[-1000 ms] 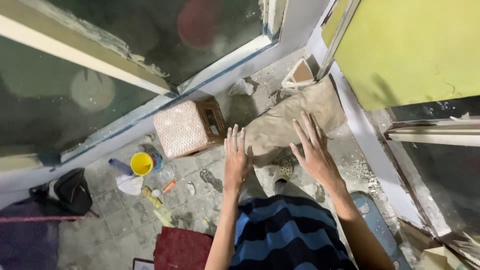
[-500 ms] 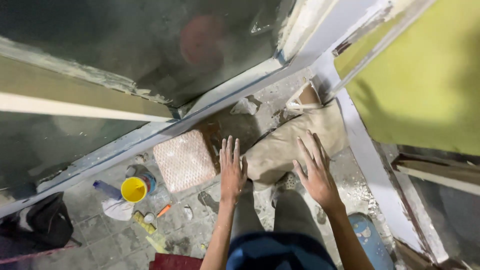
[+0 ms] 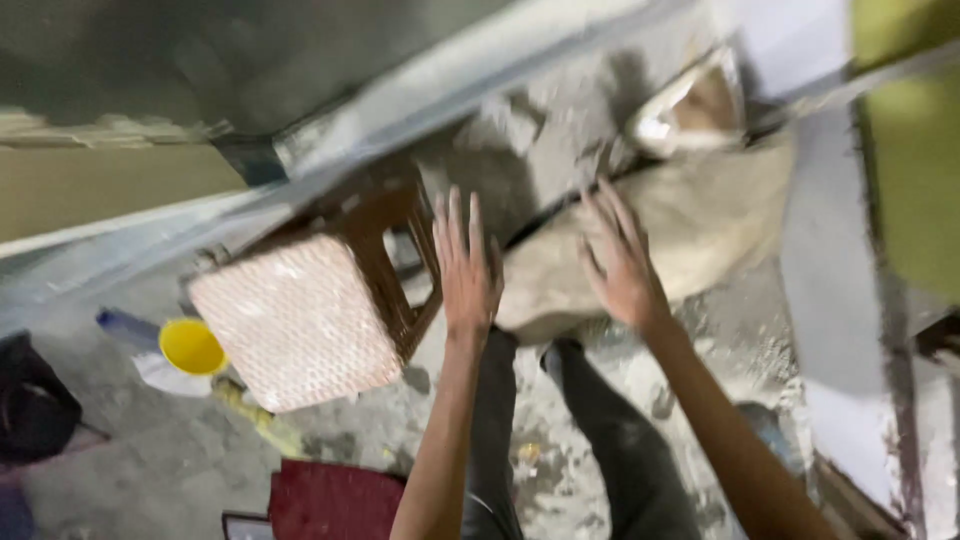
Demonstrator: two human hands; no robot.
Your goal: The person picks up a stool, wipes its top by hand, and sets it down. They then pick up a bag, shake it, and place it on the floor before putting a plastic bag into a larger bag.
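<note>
Both my hands are stretched out in front of me, empty, fingers spread. My left hand (image 3: 467, 268) hovers beside the right edge of a brown plastic stool (image 3: 305, 315) with a pale woven seat. My right hand (image 3: 622, 262) is over a tan sack (image 3: 700, 235) lying on the dusty floor. My dark-trousered legs (image 3: 600, 440) show below the hands. The picture is blurred by motion.
A yellow cup (image 3: 192, 346) sits left of the stool, near a dark bag (image 3: 35, 405). A dark red item (image 3: 335, 500) lies at the bottom. A grey window frame (image 3: 420, 110) runs across the top; a white frame (image 3: 830, 330) stands on the right beside a yellow-green wall (image 3: 915, 140).
The view has dropped closer to the floor and tilted; the stool and sack look larger. My hands stay spread and empty, now lower towards the stool and sack.
</note>
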